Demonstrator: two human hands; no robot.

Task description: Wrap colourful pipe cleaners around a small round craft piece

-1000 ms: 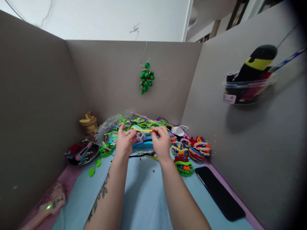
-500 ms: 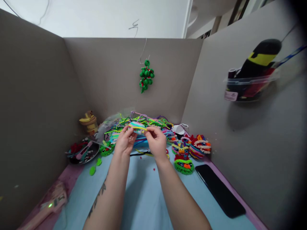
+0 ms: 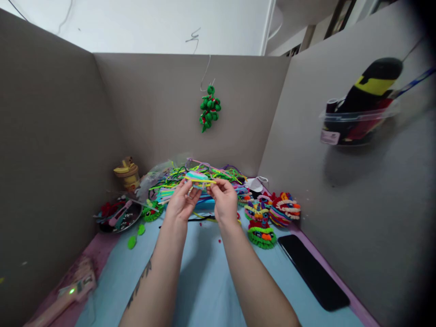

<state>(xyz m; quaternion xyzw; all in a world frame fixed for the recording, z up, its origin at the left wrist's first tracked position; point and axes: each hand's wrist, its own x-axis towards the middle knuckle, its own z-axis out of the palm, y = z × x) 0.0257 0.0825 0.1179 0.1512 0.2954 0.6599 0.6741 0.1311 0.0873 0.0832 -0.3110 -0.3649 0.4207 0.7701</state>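
Note:
Between my hands is a small striped pipe-cleaner piece (image 3: pixel 196 175) in pink, turquoise and white. A yellow pipe cleaner (image 3: pixel 203 181) lies across its near side. My left hand (image 3: pixel 180 203) is closed on the piece's left end, thumb and fingers pinching it. At the right end, my right hand (image 3: pixel 225 202) pinches the yellow strand between thumb and forefinger. Both hands are raised in front of a heap of loose pipe cleaners (image 3: pixel 177 172) in many colours. The far side of the piece is hidden.
Finished-looking pipe-cleaner figures (image 3: pixel 261 234) sit at the right, beside a black phone (image 3: pixel 313 272). On the left are a metal dish (image 3: pixel 124 222), green discs (image 3: pixel 132 242) and a pink glue gun (image 3: pixel 76 284) with a lit green light. Grey panels (image 3: pixel 190 104) enclose three sides.
The whole view has shifted slightly. My right hand has turned a little, and the yellow strand now stretches straighter between both hands.

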